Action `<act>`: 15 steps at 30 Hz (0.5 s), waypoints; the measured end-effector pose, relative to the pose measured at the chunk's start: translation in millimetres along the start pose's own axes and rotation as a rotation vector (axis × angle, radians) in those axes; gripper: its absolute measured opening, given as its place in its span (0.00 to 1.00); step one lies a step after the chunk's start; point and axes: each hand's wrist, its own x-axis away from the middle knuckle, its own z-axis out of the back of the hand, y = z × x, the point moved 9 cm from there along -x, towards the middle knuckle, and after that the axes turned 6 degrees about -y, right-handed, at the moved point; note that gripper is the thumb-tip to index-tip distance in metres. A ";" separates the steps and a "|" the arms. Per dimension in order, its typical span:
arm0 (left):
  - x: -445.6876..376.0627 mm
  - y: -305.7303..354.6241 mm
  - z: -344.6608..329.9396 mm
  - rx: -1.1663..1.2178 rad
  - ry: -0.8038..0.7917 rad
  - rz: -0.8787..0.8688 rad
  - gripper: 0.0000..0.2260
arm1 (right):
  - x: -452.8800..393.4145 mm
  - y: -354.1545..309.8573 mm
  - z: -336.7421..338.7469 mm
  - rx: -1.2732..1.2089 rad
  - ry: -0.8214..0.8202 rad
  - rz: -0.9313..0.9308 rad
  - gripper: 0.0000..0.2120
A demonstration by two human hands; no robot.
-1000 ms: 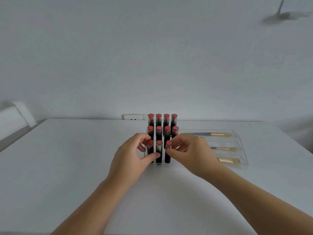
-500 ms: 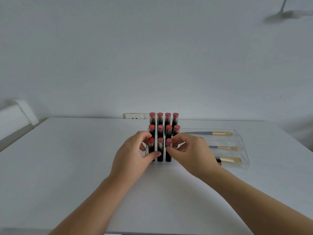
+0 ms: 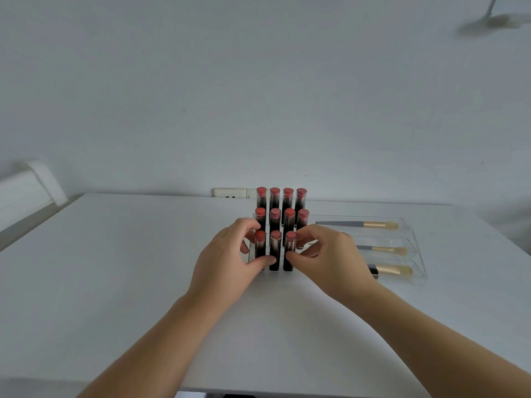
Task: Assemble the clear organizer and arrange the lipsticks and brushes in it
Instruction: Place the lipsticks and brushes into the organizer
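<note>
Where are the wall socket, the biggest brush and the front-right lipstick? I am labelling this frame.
wall socket (image 3: 230, 193), head view, middle of its white plate.
biggest brush (image 3: 394, 270), head view, gold ferrule, nearest tray slot.
front-right lipstick (image 3: 290, 235), head view, its red top, beside the right hand (image 3: 333, 254).

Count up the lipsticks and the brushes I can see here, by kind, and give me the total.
Lipsticks: 11 visible, standing in the clear rack
Brushes: 3, lying in the clear tray
Total: 14
</note>
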 end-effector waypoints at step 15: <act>1.8 -12.7 -1.8 0.094 0.007 0.028 0.20 | -1.0 4.2 -3.4 0.043 -0.003 -0.006 0.08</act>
